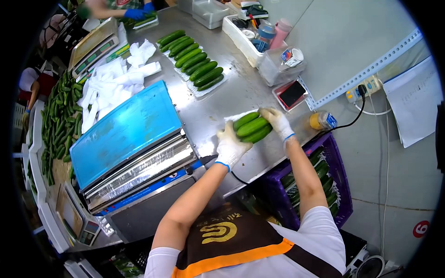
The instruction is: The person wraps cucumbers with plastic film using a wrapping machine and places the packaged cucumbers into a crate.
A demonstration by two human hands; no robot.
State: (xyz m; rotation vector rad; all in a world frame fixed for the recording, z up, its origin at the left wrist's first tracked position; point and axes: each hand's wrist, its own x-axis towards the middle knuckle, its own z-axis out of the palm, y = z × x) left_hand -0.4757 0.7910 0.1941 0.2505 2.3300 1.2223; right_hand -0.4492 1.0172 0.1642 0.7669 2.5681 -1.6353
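Three green cucumbers (252,128) lie side by side on a white pad (238,116) on the steel table. My left hand (232,144), in a white knit glove, grips their left ends. On the opposite side, my right hand (277,123), gloved the same way, is closed around the right ends, its fingers slightly blurred. Farther up the table rests a row of several cucumbers (191,59) on white pads. Left of my hands stands a film-wrapping machine (139,171) with a blue top plate (127,132).
White pads (116,78) are piled behind the wrapping machine. Many cucumbers (60,120) fill a bin at left. A purple crate (340,171) with wrapped cucumbers sits below the table's right edge. A phone (292,93) and jar (323,120) stand right. Another person's blue-gloved hand (136,14) works at the back.
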